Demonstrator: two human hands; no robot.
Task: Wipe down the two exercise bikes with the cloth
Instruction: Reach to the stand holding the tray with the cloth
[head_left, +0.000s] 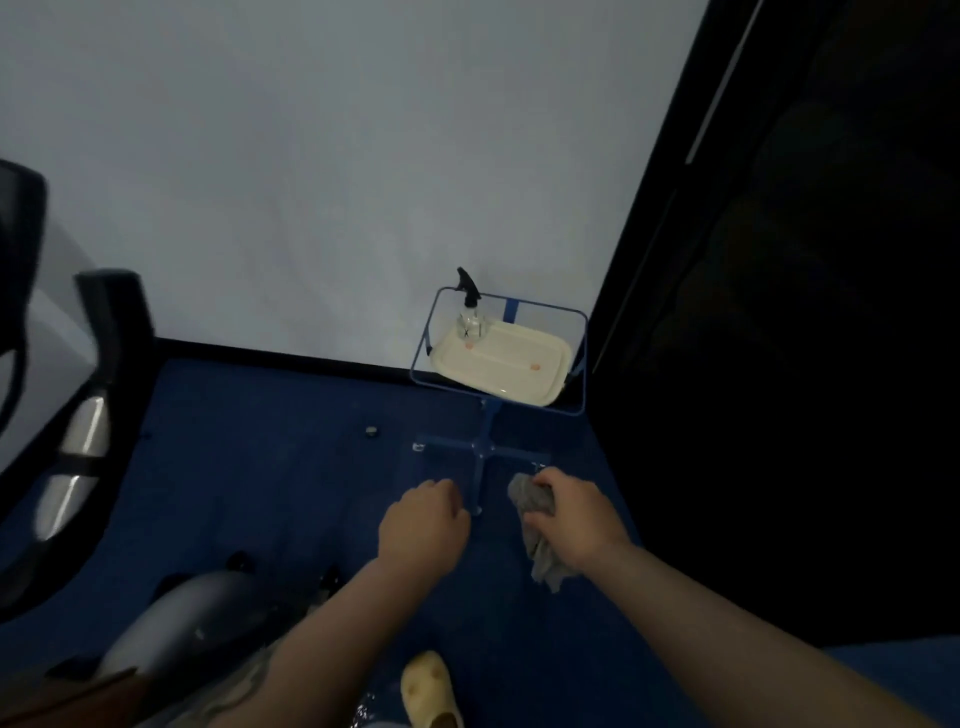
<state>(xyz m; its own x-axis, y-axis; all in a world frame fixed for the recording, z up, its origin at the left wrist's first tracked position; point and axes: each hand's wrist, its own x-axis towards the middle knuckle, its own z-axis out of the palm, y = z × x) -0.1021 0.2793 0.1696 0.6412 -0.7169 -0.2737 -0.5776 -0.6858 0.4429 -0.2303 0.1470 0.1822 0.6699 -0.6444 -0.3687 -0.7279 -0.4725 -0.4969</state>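
We hold the grey cloth (540, 525) bunched in our right hand (574, 514), fingers curled round it, the rest dangling crumpled above the blue floor, likely kept ready for wiping; our left hand (423, 525) is curled and holds nothing; a spray bottle (470, 312) stands on the cream tray (519, 374), one exercise bike (78, 441) at left

We see only part of the exercise bike (62, 415), blurred and cut off by the left edge. Our right hand (571, 514) covers the middle of the cloth (540, 551). Our left hand's (423, 525) fingers curl out of sight. The bottom edge crops the yellow shoe (428, 691).
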